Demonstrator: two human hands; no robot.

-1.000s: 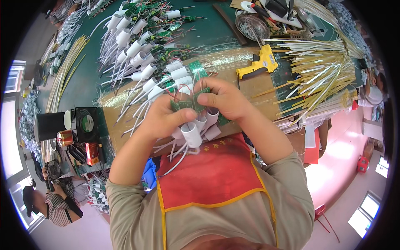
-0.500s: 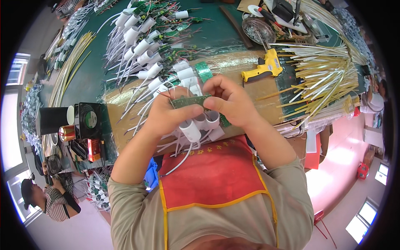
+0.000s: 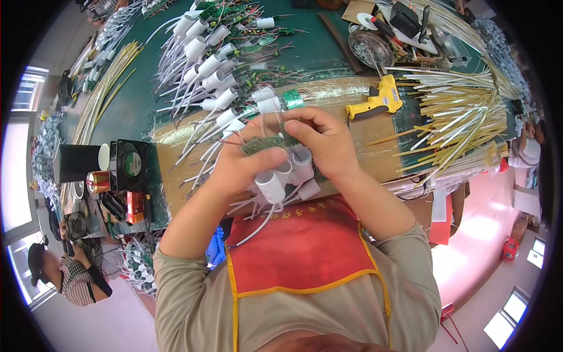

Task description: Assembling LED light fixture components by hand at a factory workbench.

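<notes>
My left hand (image 3: 237, 167) grips a green circuit board (image 3: 258, 145) between thumb and fingers, above the near edge of the bench. Thin reddish wires (image 3: 233, 138) stick out at the board's left end. At its right end my right hand (image 3: 328, 146) is closed in a pinch, thumb against forefinger; what lies between the fingertips is too small to make out. Just below both hands are several white plastic cylinders, among them one with a white cable (image 3: 270, 186) and another near my right palm (image 3: 302, 168). Beyond my fingers lie more white cylinders (image 3: 269, 105) and a green strip (image 3: 292, 98).
A yellow glue gun (image 3: 381, 98) rests on brown cardboard (image 3: 369, 130) at the right, near a metal pan (image 3: 370, 48). Bundled yellow-white strips (image 3: 451, 111) lie farther right. Many cabled cylinders (image 3: 196, 50) fill the far left; a black fan (image 3: 129, 165) stands left. Another person (image 3: 76, 276) sits at lower left.
My right thumb has drawn up and back from the board's right end, and its fingertips now pinch together. The board has tilted slightly in my left hand. The whole view has shifted a little.
</notes>
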